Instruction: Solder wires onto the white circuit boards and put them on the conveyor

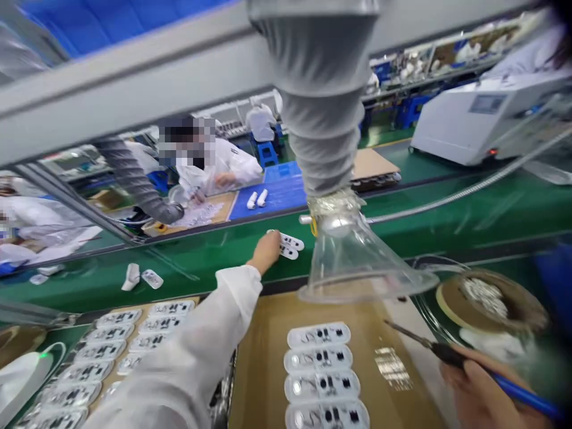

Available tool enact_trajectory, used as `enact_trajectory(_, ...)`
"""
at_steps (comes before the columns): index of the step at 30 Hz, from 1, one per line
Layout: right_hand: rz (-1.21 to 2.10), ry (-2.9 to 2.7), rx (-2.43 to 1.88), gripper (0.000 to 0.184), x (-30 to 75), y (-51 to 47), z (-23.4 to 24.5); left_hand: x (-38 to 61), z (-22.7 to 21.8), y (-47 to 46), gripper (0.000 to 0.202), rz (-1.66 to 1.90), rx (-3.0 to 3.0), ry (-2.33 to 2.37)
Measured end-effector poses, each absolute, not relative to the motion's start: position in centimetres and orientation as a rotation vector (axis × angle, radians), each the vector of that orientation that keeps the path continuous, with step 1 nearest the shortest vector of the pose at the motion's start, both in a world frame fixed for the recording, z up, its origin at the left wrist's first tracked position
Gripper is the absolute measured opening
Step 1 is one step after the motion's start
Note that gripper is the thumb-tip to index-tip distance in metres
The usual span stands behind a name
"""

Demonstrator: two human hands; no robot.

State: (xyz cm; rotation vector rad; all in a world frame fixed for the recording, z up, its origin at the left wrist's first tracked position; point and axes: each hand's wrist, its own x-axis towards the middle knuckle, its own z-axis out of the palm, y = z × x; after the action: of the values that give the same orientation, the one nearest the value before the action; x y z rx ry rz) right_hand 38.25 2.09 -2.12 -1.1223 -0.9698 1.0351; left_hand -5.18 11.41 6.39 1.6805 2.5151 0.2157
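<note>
My left hand (266, 252) reaches out over the green conveyor belt, its fingers closed on two white oval plates (290, 243) that carry small black parts. At the lower right, my right hand (485, 387) grips a soldering iron (451, 355) with a blue handle, its tip pointing left over the work board. Several similar oval plates with thin wires (319, 358) lie in a column on the brown board (259, 357) between my hands. Beside them is a small patch of silvery pieces (393, 367). My left forearm hides part of another group of plates (92, 351) at the left.
A clear fume hood (361, 262) on a grey hose (328, 101) hangs above the board. A wire spool (491, 301) stands at the right. Two white pieces (140, 277) lie on the belt (223, 250). Across it, a person in white (214, 164) works; a white machine (478, 119) stands right.
</note>
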Motion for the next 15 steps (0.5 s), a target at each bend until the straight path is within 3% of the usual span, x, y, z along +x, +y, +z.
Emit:
enact_trajectory(6, 1.134, -0.914, -0.972, 0.019, 38.1, 1.7, -0.9, 1.7, 5.9, 5.4, 0.014, 0.334, 1.662, 2.459)
enact_trajectory(10, 1.129, -0.935, -0.918, 0.016, 37.9, 2.0, -0.6, 6.7, 4.4, 2.3, 0.022, 0.407, 1.633, 2.413)
enact_trajectory(15, 1.123, -0.925, -0.889, 0.013, 38.2, 1.9, -0.8, 8.6, 3.9, 0.5, 0.018, 0.426, 1.554, 2.383)
